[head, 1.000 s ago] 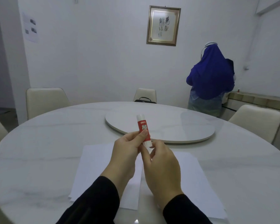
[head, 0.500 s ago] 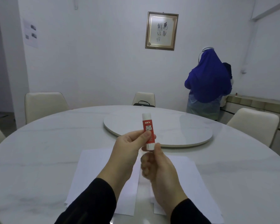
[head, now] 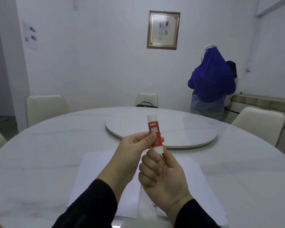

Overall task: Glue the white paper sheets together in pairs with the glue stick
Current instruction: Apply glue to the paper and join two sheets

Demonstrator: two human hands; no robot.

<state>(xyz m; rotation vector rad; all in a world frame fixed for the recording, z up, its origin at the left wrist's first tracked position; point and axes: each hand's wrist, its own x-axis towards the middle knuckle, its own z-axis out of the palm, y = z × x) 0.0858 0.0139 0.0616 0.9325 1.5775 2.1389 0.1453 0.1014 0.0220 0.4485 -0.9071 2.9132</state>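
Glue stick (head: 155, 132) was upright, held up above the surface (head: 39, 162) w/ white cap on top and red label facing the camera. Left hand (head: 132, 148) pinched its mid-body, thumb across the label; that grip was tight on the tube. Right hand (head: 163, 176) pinched the white bottom end btwn thumb and forefinger, other fingers curled in. White paper sheets (head: 95, 175) lay flat on the surface directly below both hands, approx. two stacks side by side, edges overlapping near the middle. Beyond them sat a round turntable (head: 187, 135). Cream chairs (head: 44, 109) ringed the far side. A person in blue (head: 211, 83) stood by the back wall, under a framed picture (head: 163, 29).
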